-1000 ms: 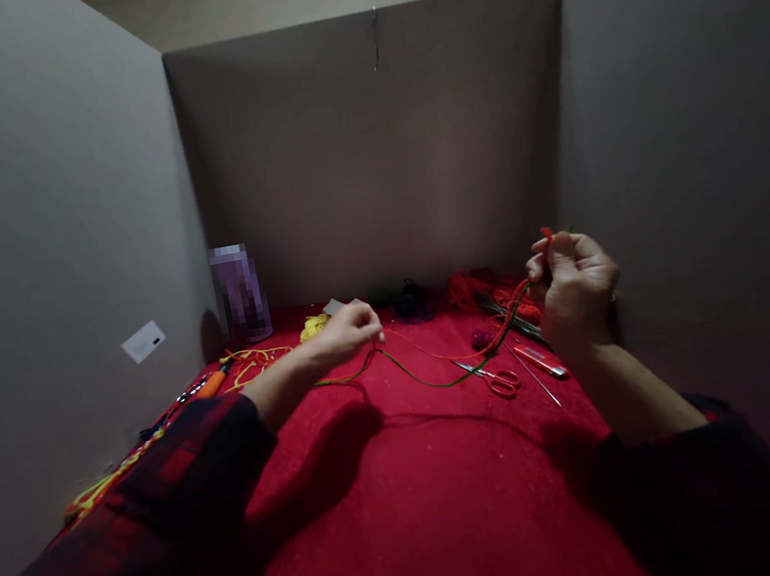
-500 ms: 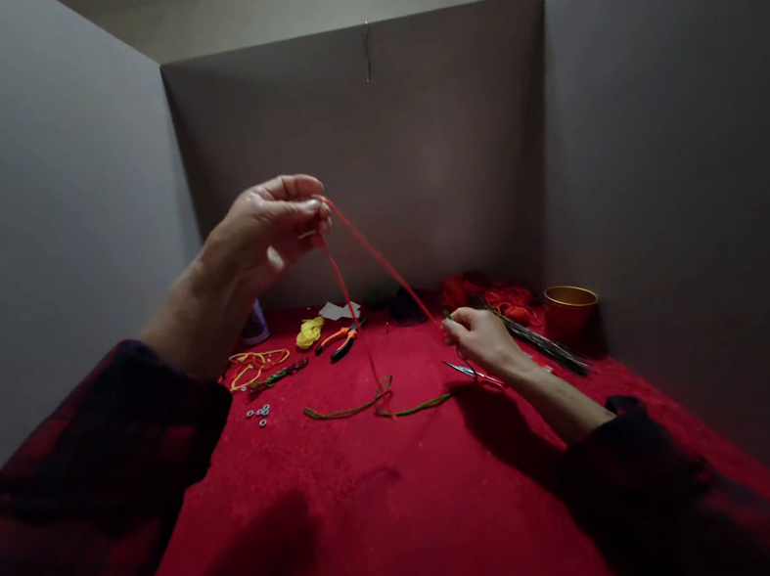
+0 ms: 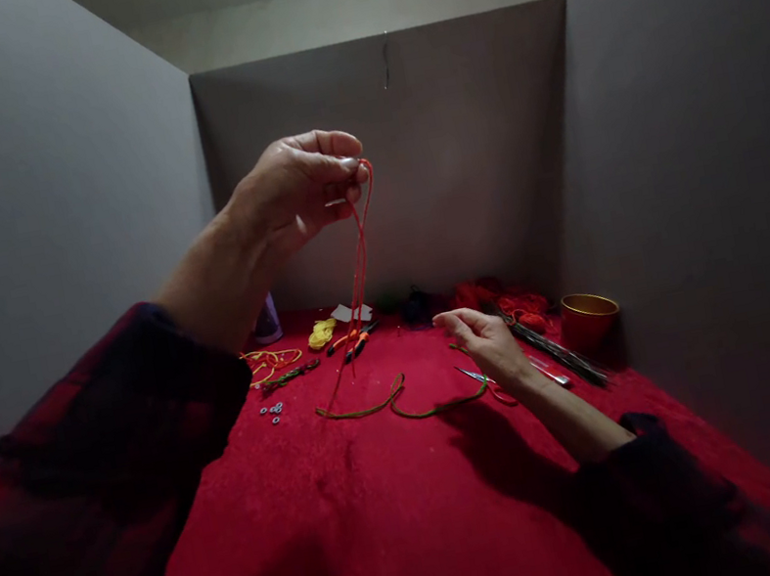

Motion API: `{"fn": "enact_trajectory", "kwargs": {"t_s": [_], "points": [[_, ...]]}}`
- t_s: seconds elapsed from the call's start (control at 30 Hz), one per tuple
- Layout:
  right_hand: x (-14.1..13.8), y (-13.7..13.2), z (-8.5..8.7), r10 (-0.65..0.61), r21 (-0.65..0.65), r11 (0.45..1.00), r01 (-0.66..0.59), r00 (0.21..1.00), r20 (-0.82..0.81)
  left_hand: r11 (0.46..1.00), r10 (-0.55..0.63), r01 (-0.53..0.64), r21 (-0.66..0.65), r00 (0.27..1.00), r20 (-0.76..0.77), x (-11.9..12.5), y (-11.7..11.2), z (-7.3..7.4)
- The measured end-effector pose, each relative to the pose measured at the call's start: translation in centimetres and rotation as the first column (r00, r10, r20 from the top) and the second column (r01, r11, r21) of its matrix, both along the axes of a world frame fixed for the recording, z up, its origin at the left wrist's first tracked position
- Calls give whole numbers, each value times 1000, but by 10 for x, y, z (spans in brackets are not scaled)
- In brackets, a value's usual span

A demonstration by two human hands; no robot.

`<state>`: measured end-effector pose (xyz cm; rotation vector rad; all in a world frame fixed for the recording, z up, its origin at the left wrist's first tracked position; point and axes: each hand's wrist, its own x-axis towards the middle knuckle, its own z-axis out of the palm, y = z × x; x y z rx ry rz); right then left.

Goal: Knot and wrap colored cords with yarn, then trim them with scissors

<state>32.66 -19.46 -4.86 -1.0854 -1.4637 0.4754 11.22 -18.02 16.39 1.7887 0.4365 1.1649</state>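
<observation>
My left hand (image 3: pixel 317 176) is raised in front of the back panel, thumb and fingers closed on a red cord (image 3: pixel 359 243). The cord loops over at the fingertips and hangs in strands toward the cloth. My right hand (image 3: pixel 488 344) hovers to the right, fingers drawn together, with no cord visible running from the tips. A green cord (image 3: pixel 443 408) curves across the red cloth (image 3: pixel 410 512) below; one end shows just under the right hand. Scissors (image 3: pixel 479 375) lie partly hidden behind that hand.
Pliers (image 3: pixel 357 341), yellow yarn (image 3: pixel 322 333), metal nuts or washers (image 3: pixel 275 409) and a braided cord (image 3: pixel 290 375) lie to the left. At right are red yarn (image 3: pixel 527 308), thin dark rods (image 3: pixel 561 356) and a gold-rimmed pot (image 3: pixel 590 319). Grey panels (image 3: pixel 471 144) enclose the cloth.
The red cord no longer stretches to my right hand; it now hangs down from my left. My left hand has moved up and right. The view has shifted slightly.
</observation>
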Motion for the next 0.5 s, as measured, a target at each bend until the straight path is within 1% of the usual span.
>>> {"fn": "enact_trajectory", "kwargs": {"t_s": [0.07, 0.17, 0.23, 0.3, 0.37, 0.4, 0.43, 0.5], "points": [[-10, -4, 1, 170, -6, 985, -172, 977, -126, 1000, -8, 8, -5, 1000, -3, 2, -5, 3], [-23, -10, 5, 387, 10, 917, -400, 880, -277, 999, -51, 51, 0, 999, 8, 5, -14, 6], [-30, -15, 10, 496, -8, 847, -532, 796, -347, 998, -54, 54, 9, 998, 9, 7, -19, 7], [-35, -22, 15, 593, -48, 748, -662, 698, -401, 999, -32, 32, 17, 999, 8, 9, -21, 5], [-37, -28, 19, 649, -99, 649, -754, 616, -447, 1000, -20, 20, 23, 1000, 15, 10, -19, 3], [-37, -30, 19, 658, -128, 612, -780, 592, -465, 1000, -10, 10, 25, 1000, 22, 10, -17, 1], [-36, -32, 19, 655, -154, 590, -792, 582, -482, 999, 3, -4, 35, 999, 33, 10, -14, 0], [-36, -32, 17, 640, -189, 569, -801, 575, -509, 995, 36, -42, 89, 997, 63, 10, -9, -2]]}}
